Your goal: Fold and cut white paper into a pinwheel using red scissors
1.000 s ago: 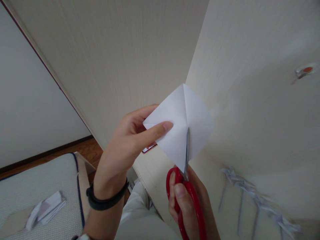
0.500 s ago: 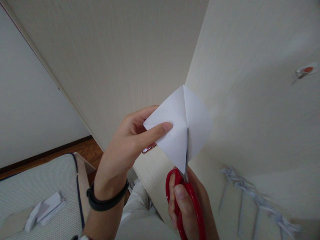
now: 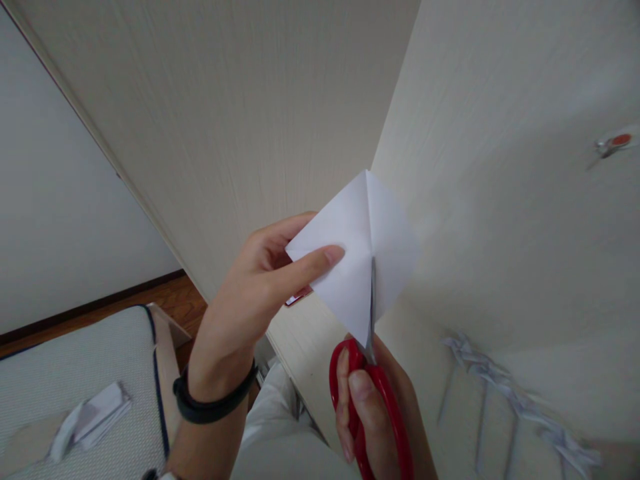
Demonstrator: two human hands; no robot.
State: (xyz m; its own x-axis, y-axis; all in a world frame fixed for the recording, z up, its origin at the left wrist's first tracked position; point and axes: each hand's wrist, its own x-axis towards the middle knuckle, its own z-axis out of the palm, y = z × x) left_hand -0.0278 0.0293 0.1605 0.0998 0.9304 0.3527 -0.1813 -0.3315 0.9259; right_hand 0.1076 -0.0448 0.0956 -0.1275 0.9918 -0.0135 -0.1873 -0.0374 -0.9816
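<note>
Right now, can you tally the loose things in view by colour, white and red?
White: 3 (folded paper in the left hand, paper scraps on the cushion, paper strips on the desk)
Red: 2 (scissors in the right hand, small red item on the desk)
Total: 5

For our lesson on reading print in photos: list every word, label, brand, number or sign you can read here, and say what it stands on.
No text can be read.
Folded paper in the left hand: blank.
Red scissors in the right hand: no brand shows.
Red-and-white item behind the left hand: mostly hidden, too blurred to read.
Small red-topped object on the desk: too small to tell.
</note>
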